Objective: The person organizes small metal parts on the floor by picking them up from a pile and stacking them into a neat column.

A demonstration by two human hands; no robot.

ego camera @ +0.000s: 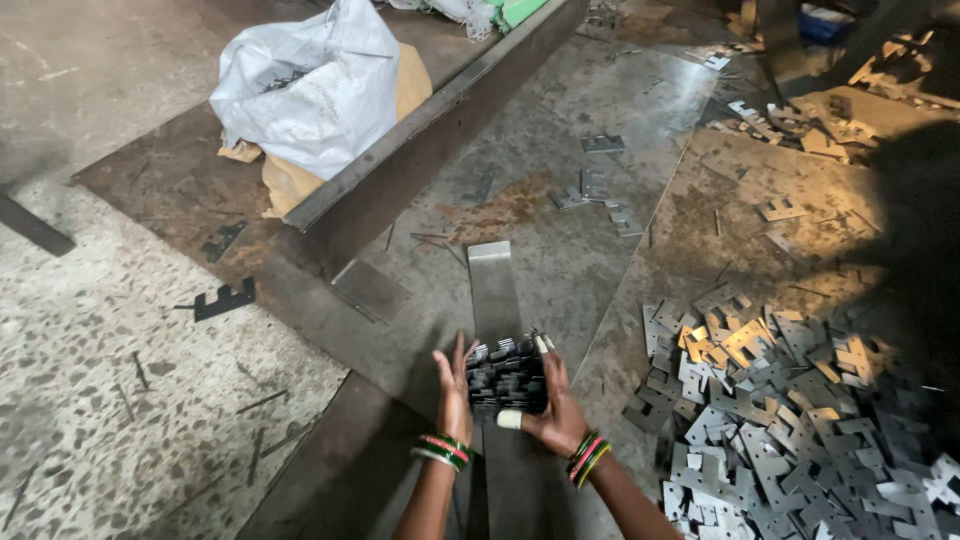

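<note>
While both palms press inward, left hand (pixel 455 385) and right hand (pixel 556 405) clamp a stack of dark stamped plates (pixel 507 375) between them, squared up on edge over a long steel strip (pixel 495 290), likely to keep the plates aligned. Up-left of the grip: a notched plate (pixel 224 299), white sack (pixel 305 85), steel beam (pixel 430 130). Right of it: a loose plate heap (pixel 790 410) crowds the floor.

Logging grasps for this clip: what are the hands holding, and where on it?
Both hands grip one stack of dark stamped metal plates: left hand pressed flat against its left side, right hand cupping its right side and lower corner.
</note>
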